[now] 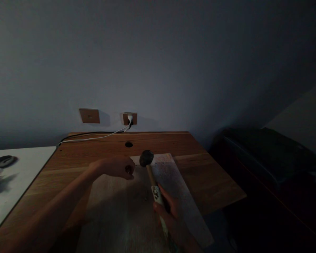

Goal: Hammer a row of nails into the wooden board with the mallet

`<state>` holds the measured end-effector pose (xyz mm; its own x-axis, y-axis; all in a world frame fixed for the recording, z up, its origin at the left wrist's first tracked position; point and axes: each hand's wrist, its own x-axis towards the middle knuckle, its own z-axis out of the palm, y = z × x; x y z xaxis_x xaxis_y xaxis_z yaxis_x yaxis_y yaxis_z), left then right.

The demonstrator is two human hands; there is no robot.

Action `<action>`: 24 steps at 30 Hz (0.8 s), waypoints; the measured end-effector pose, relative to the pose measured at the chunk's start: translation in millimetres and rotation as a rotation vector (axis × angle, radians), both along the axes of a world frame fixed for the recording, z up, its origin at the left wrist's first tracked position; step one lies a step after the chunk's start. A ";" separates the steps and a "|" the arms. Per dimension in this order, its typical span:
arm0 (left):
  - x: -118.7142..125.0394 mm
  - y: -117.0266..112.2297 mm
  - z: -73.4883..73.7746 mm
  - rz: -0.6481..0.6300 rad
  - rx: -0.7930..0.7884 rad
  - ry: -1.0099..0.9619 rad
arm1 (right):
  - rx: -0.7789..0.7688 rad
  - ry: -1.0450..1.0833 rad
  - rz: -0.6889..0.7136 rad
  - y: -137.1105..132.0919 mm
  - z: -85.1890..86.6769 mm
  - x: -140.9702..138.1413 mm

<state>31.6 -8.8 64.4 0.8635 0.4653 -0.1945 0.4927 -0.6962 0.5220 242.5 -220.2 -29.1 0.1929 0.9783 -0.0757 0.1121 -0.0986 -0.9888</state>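
My right hand (171, 211) is wrapped round the handle of a hammer (157, 193). Its dark, rounded head (146, 158) is raised over the far part of a pale wooden board (113, 211). Just left of that head, my left hand (121, 168) is closed in a pinch. A short thin piece, which looks like a nail (137, 165), sticks out from its fingertips toward the hammer head. Small thin pieces (146, 195), perhaps nails, lie on the board left of the handle. A few tiny bits (159, 163) show near the board's far edge.
Under the board is a brown wooden table (213, 175) against a grey wall. White and black cables (100, 137) run along its back to a wall socket (130, 118). A white surface (21, 182) with a dark round object (3, 161) adjoins on the left. Dark shapes fill the right side.
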 end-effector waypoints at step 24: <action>-14.4 16.5 -3.7 0.122 0.169 0.058 | 0.002 -0.005 0.026 -6.0 0.7 -2.5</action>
